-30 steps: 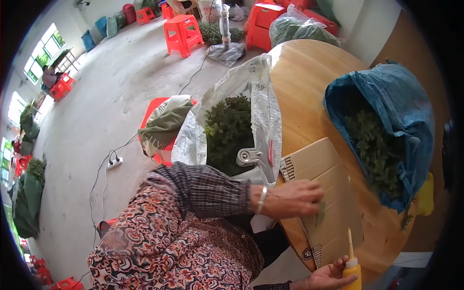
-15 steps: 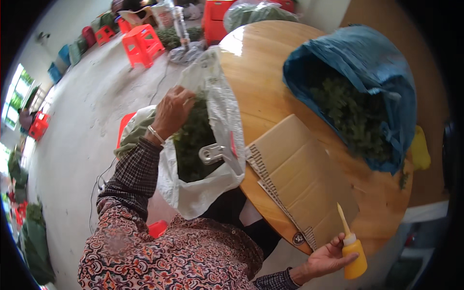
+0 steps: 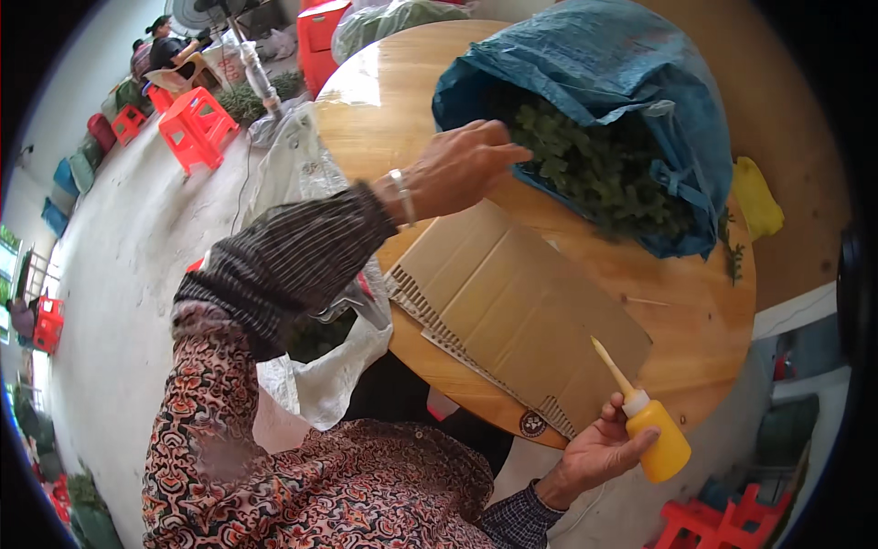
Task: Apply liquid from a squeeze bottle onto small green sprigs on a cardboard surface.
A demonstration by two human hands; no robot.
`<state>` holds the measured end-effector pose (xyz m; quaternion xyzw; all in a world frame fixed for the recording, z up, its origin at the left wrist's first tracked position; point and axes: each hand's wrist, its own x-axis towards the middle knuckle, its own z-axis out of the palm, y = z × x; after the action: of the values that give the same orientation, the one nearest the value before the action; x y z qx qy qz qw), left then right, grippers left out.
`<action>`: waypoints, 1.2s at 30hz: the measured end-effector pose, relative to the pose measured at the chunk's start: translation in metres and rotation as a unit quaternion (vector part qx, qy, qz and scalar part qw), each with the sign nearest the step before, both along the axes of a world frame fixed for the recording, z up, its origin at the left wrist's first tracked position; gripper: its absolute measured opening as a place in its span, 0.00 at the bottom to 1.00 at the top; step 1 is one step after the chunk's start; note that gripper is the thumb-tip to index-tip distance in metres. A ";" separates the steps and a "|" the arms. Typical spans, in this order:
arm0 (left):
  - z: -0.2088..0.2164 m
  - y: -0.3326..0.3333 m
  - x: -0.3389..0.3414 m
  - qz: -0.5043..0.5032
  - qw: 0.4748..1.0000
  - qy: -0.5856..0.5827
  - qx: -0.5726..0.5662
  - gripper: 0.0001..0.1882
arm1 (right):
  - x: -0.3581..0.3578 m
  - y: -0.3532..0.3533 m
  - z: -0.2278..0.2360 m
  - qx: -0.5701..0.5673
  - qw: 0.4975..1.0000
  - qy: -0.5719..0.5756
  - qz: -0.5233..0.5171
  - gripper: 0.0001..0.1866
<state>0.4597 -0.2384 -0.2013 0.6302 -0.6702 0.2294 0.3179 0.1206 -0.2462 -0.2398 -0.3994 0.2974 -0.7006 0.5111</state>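
My left hand (image 3: 462,172) is stretched out over the table at the mouth of a blue woven bag (image 3: 631,69). Its fingers point toward the green artificial sprigs (image 3: 585,160) inside, and nothing shows in them. In my right hand (image 3: 599,453), near the table's front edge, is a yellow squeeze bottle (image 3: 660,444) with a long tapered nozzle pointing up and left. Between the hands lies a flat cardboard sheet (image 3: 521,306) with a ridged torn edge. Left of the table, a white woven bag (image 3: 315,389) holding dark greenery is partly hidden by my left arm.
The round wooden table (image 3: 366,119) carries the cardboard and blue bag. A loose sprig (image 3: 734,252) hangs by a yellow bag (image 3: 757,197) at the right. Red stools (image 3: 197,128) stand at the far left, near a seated person (image 3: 165,50). More red stools (image 3: 722,522) are at lower right.
My left hand has left the white bag and moved right, across the table to the blue bag's mouth. The right hand keeps hold of the bottle. The view has shifted to the right.
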 end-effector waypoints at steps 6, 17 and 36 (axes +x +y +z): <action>-0.003 -0.076 -0.007 0.033 0.991 -0.086 -0.101 0.13 | 0.000 0.002 0.004 -0.001 1.000 -0.020 -0.009 0.23; -0.006 -0.067 0.001 0.111 0.979 0.161 0.051 0.07 | -0.007 -0.001 -0.007 0.006 1.000 0.002 0.007 0.27; -0.015 -0.062 -0.029 0.041 0.953 0.293 0.069 0.10 | -0.008 0.005 -0.009 0.008 1.000 0.016 -0.009 0.26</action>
<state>0.4306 -0.3008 -0.2167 0.7171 -0.5355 0.0009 0.4462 0.1130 -0.2414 -0.2491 -0.4040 0.3143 -0.6964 0.5030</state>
